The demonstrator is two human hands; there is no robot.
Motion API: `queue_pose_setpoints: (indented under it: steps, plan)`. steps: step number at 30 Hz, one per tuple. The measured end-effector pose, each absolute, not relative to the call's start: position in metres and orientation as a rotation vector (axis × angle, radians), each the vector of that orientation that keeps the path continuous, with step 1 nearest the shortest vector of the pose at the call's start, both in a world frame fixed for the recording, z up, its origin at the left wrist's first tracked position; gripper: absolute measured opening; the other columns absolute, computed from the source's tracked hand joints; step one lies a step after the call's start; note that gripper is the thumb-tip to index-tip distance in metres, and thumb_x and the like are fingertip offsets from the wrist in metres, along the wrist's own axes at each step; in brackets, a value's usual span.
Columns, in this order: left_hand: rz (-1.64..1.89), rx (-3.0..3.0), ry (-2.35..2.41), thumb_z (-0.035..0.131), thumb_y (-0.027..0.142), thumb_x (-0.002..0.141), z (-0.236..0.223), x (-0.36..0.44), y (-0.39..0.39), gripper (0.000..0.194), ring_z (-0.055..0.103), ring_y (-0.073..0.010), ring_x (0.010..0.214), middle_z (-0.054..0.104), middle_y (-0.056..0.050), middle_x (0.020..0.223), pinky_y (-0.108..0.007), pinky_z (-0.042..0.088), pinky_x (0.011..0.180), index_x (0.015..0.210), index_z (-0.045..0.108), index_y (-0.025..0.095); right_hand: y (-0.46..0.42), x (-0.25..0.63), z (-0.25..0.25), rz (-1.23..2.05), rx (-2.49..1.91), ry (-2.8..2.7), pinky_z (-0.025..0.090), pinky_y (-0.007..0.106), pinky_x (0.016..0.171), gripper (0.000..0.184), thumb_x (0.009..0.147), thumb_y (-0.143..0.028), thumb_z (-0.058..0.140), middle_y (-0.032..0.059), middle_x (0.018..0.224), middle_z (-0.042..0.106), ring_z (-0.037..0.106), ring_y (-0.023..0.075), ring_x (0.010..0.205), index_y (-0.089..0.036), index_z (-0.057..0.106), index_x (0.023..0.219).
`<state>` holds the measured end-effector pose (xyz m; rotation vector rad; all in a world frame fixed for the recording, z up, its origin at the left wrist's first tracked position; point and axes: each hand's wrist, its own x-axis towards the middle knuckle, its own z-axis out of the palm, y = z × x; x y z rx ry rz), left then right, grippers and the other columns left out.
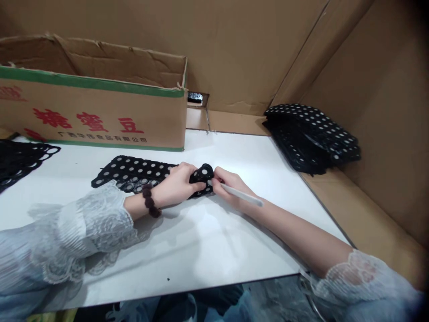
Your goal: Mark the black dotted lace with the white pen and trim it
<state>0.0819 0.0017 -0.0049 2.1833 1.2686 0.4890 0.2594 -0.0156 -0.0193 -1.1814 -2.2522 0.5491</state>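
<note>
A black sheet with rows of pale round dots lies on the white table, its right end bent up. My left hand is closed on that raised end, thumb in front. Close beside it, my right hand pinches a slim white-handled tool, its handle pointing back toward my wrist. The tool's tip meets the sheet's right edge but is hidden by my fingers, so its kind does not show.
An open cardboard box with a green rim and red characters stands at the back left. A stack of black dotted sheets leans at the right. Black pieces with round holes lie at the left edge. Cardboard walls enclose the table.
</note>
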Motion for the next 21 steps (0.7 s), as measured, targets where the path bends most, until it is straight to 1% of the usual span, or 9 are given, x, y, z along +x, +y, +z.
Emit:
queue_pose_setpoints:
  steps: [4, 6, 8, 10, 13, 16, 17, 19, 21]
  plan:
    - [0.530, 2.215, 1.363, 0.048, 0.034, 0.074, -0.010, 0.085, -0.003, 0.018, 0.050, -0.0204, 0.079, 0.053, -0.004, 0.079, -0.032, 0.038, 0.070, 0.067, 0.046, 0.017, -0.015, 0.248, -0.024, 0.264, -1.351, -2.314, 0.027, 0.023, 0.051, 0.012, 0.081, -0.025, 0.032, -0.0008, 0.066, 0.043, 0.037, 0.0107, 0.054, -0.020, 0.032, 0.071]
    - [0.518, 2.206, 1.359, 0.047, 0.033, 0.075, -0.011, 0.085, -0.003, 0.017, 0.050, -0.0212, 0.082, 0.053, -0.004, 0.080, -0.033, 0.038, 0.072, 0.068, 0.045, 0.018, -0.013, 0.244, -0.026, 0.208, -1.395, -2.306, 0.027, 0.023, 0.051, 0.011, 0.082, -0.025, 0.030, 0.0005, 0.068, 0.046, 0.039, 0.0118, 0.056, -0.020, 0.034, 0.073]
    - [0.504, 2.209, 1.364, 0.045, 0.034, 0.076, -0.009, 0.086, -0.004, 0.018, 0.049, -0.0223, 0.082, 0.052, -0.005, 0.079, -0.034, 0.038, 0.073, 0.068, 0.044, 0.018, -0.012, 0.244, -0.026, 0.225, -1.394, -2.286, 0.027, 0.024, 0.051, 0.011, 0.082, -0.025, 0.030, 0.0007, 0.069, 0.047, 0.040, 0.0118, 0.055, -0.020, 0.034, 0.074]
    - [0.485, 2.242, 1.367, 0.045, 0.036, 0.076, -0.007, 0.086, -0.003, 0.020, 0.049, -0.0240, 0.084, 0.051, -0.005, 0.079, -0.037, 0.037, 0.074, 0.067, 0.043, 0.018, -0.012, 0.247, -0.025, 0.322, -1.364, -2.245, 0.028, 0.023, 0.051, 0.012, 0.082, -0.026, 0.032, -0.0005, 0.066, 0.046, 0.039, 0.0109, 0.053, -0.020, 0.033, 0.072]
    - [0.435, 2.276, 1.347, 0.045, 0.038, 0.076, -0.004, 0.084, -0.002, 0.022, 0.048, -0.0258, 0.085, 0.052, -0.006, 0.079, -0.039, 0.036, 0.075, 0.067, 0.044, 0.018, -0.013, 0.258, -0.019, 0.617, -1.319, -2.110, 0.030, 0.022, 0.050, 0.019, 0.082, -0.030, 0.036, -0.0028, 0.058, 0.044, 0.041, 0.0097, 0.051, -0.020, 0.032, 0.067]
    - [0.438, 2.286, 1.342, 0.047, 0.038, 0.075, -0.004, 0.083, 0.000, 0.020, 0.048, -0.0260, 0.087, 0.055, -0.006, 0.080, -0.040, 0.035, 0.078, 0.071, 0.048, 0.018, -0.014, 0.270, -0.012, 1.024, -1.249, -1.982, 0.035, 0.022, 0.050, 0.023, 0.084, -0.034, 0.035, -0.0026, 0.053, 0.049, 0.049, 0.0106, 0.053, -0.019, 0.035, 0.067]
    - [0.451, 2.301, 1.341, 0.047, 0.037, 0.075, -0.003, 0.083, 0.001, 0.020, 0.048, -0.0260, 0.087, 0.055, -0.006, 0.080, -0.040, 0.034, 0.079, 0.072, 0.049, 0.018, -0.015, 0.273, -0.010, 1.111, -1.220, -1.970, 0.036, 0.022, 0.051, 0.023, 0.084, -0.035, 0.036, -0.0020, 0.053, 0.051, 0.051, 0.0110, 0.054, -0.019, 0.036, 0.068]
    - [0.471, 2.333, 1.331, 0.047, 0.038, 0.075, -0.002, 0.082, 0.001, 0.021, 0.048, -0.0259, 0.087, 0.056, -0.006, 0.080, -0.041, 0.033, 0.082, 0.075, 0.051, 0.017, -0.015, 0.275, -0.008, 1.195, -1.174, -1.963, 0.038, 0.022, 0.051, 0.022, 0.084, -0.034, 0.038, -0.0009, 0.055, 0.054, 0.053, 0.0112, 0.054, -0.019, 0.038, 0.069]
    - [0.455, 2.337, 1.310, 0.047, 0.044, 0.074, 0.000, 0.082, 0.002, 0.027, 0.048, -0.0262, 0.087, 0.056, -0.005, 0.081, -0.041, 0.032, 0.082, 0.078, 0.052, 0.017, -0.016, 0.274, -0.008, 1.181, -1.153, -1.950, 0.039, 0.022, 0.051, 0.020, 0.084, -0.032, 0.040, -0.0005, 0.057, 0.055, 0.054, 0.0110, 0.055, -0.018, 0.039, 0.069]
